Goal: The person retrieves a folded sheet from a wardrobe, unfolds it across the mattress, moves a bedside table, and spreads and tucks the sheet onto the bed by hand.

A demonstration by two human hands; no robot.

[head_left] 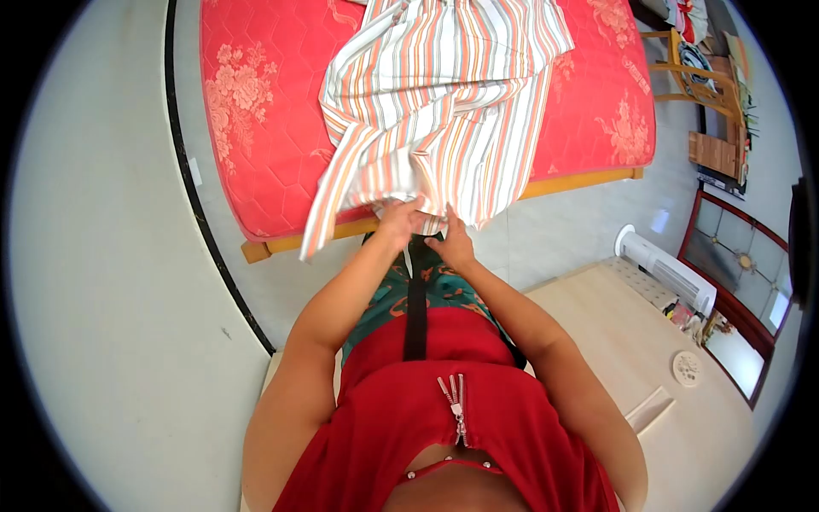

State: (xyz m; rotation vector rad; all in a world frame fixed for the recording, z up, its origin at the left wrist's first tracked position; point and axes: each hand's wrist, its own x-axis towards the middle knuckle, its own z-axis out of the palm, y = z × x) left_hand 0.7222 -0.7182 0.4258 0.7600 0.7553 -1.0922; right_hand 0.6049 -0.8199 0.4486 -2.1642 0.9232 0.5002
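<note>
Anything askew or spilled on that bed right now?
The striped cloth lies bunched and creased across the red mattress, and a flap left of the left hand dangles past the wooden bed rail, so its edge hangs unevenly. No spill shows.

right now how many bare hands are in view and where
2. The bare left hand is at the near edge of the white, orange and grey striped cloth; the bare right hand is beside it, at the same edge. No others show.
</note>
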